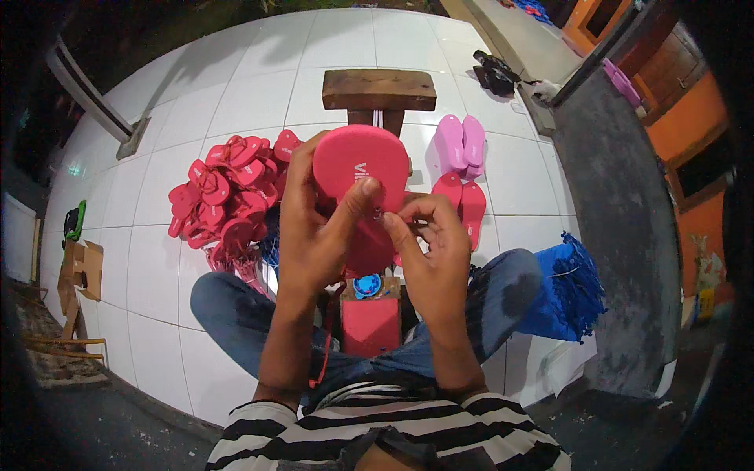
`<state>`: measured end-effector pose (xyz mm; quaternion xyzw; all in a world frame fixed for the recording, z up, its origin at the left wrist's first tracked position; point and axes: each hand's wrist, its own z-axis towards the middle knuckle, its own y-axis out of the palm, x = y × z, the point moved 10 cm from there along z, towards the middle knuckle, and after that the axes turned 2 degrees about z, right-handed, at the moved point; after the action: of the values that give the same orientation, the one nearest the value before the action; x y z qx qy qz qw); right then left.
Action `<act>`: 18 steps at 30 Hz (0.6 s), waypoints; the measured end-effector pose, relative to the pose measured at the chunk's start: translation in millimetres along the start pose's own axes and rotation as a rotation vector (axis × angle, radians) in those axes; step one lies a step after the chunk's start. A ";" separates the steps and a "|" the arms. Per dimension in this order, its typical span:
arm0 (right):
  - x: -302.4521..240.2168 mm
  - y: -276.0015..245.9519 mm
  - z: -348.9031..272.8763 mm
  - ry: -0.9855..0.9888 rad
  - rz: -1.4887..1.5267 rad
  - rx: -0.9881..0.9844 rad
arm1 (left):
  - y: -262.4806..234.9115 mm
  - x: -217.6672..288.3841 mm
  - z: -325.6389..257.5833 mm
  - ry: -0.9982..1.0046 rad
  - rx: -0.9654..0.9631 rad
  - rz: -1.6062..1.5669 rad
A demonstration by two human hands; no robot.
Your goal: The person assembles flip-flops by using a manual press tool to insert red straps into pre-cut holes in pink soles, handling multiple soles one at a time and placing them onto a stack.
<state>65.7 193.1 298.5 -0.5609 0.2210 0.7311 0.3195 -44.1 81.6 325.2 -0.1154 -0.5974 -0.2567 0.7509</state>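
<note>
The red flip-flop sole [357,169] is up in the air, in front of the person's chest and above their lap. Its long way runs up and down, with the round end on top. The left hand [314,228] wraps around its left side, and the thumb presses flat on the front. The right hand [428,243] is just to the right of the sole's lower half. Its fingertips are pinched close together at the sole's edge, but what they pinch is too small to see. Both hands are touching or almost touching the sole.

Below is a red block [371,326] between the knees. A pile of red flip-flops [224,192] lies on the white floor [236,86] to the left, a pink pair [462,145] to the right, and a wooden stool [378,90] ahead.
</note>
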 end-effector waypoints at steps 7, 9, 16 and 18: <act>0.0 0.4 0.4 -0.046 -0.066 -0.012 | -4.8 2.4 -0.4 0.024 0.006 0.053; -0.4 1.4 1.3 -0.055 -0.076 -0.014 | -7.0 2.0 -1.6 0.001 0.010 0.035; 34.3 2.7 36.3 -0.046 -0.116 0.074 | -1.1 -12.1 28.1 0.260 0.176 0.378; 57.2 4.8 74.1 -0.074 -0.039 0.115 | 5.8 -8.2 47.6 0.427 0.275 0.571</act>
<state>2.5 252.8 263.6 -0.5182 0.2397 0.7312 0.3734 -82.2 111.4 330.5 -0.1195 -0.4002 0.0270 0.9082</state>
